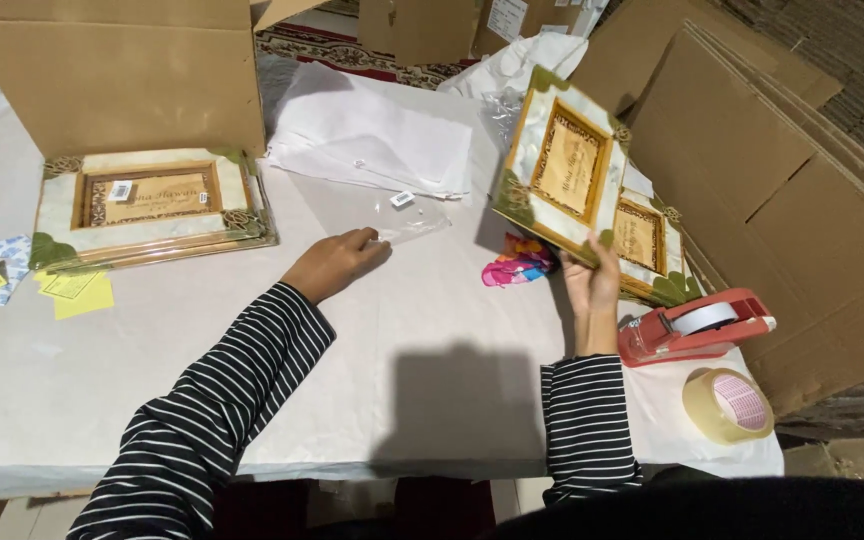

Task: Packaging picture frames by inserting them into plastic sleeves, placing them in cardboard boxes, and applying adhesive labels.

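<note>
My right hand [592,280] grips the lower edge of a decorated card frame [562,165], cream with gold borders and green leaf corners, and holds it tilted above the white table [252,350]. My left hand [337,262] reaches out flat and touches the edge of a clear plastic sleeve [392,215] lying on the table. A second frame of the same kind [647,240] lies under the lifted one at the right. Both arms wear black and white striped sleeves.
A stack of similar frames [147,205] lies at the left before an open cardboard box [117,75]. White sheets [372,135] lie at the back. A red tape dispenser [692,325], a tape roll [727,405], a colourful wrapper [517,262], yellow notes [77,292] and flat cardboard [802,200] surround them.
</note>
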